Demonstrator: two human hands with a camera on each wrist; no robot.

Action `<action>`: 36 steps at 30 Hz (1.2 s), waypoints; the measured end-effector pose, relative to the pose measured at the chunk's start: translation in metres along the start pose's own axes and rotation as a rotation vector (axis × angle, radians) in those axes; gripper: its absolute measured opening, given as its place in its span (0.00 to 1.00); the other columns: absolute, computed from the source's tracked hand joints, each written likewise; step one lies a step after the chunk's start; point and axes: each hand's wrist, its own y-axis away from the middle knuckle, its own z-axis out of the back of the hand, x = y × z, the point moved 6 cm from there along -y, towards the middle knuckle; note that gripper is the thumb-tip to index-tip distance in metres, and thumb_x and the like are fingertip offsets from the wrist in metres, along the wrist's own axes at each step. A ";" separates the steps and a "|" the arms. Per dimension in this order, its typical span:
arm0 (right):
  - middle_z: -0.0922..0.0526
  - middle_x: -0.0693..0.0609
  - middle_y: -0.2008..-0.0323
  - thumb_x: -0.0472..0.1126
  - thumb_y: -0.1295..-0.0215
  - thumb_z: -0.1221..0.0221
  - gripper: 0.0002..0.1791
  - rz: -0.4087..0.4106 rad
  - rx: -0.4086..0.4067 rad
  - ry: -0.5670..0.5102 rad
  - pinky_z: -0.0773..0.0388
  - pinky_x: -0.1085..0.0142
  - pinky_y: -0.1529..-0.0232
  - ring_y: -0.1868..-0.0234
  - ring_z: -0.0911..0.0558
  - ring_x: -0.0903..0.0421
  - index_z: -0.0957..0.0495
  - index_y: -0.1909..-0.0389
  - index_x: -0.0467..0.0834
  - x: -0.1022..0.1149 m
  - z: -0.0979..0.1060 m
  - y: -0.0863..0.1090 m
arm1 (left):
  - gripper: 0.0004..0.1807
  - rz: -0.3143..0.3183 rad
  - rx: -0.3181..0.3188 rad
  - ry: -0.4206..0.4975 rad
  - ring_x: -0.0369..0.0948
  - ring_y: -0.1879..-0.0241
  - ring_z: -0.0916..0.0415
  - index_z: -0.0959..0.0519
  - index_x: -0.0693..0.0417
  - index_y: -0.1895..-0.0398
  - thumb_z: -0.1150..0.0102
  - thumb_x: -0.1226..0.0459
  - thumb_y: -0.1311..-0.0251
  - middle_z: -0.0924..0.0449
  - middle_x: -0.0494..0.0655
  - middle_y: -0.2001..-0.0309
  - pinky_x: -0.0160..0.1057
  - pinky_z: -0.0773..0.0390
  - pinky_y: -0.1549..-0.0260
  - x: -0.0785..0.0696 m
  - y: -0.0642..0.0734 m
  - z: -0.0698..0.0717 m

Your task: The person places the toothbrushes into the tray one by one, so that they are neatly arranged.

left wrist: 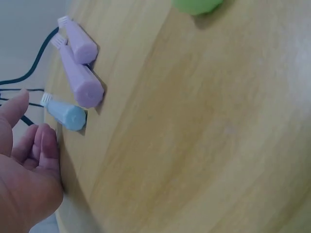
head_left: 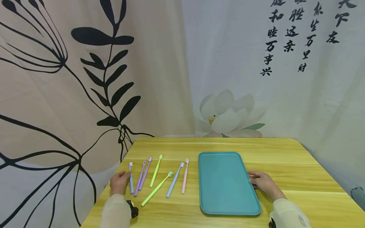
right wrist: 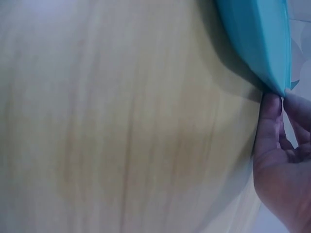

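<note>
On the wooden bench [head_left: 302, 177], the right grip [head_left: 264, 183] is pinching the rim of the teal tray [head_left: 228, 183]; light pressure should be keeping it level. The left grip [head_left: 119, 183], loosely parted, is resting just beside the blue toothbrush [head_left: 131, 183].

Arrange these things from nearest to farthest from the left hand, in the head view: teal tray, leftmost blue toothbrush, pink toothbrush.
1. Leftmost blue toothbrush: just right of the left hand.
2. Pink toothbrush: well farther right.
3. Teal tray: farthest right of the three.
</note>
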 end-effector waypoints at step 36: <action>0.23 0.34 0.49 0.29 0.29 0.46 0.26 -0.015 -0.016 -0.001 0.18 0.59 0.59 0.58 0.18 0.53 0.35 0.33 0.27 0.002 0.000 0.002 | 0.17 -0.056 -0.175 -0.275 0.65 0.56 0.26 0.19 0.76 0.60 0.34 0.67 0.46 0.18 0.68 0.61 0.58 0.28 0.52 -0.010 0.001 -0.012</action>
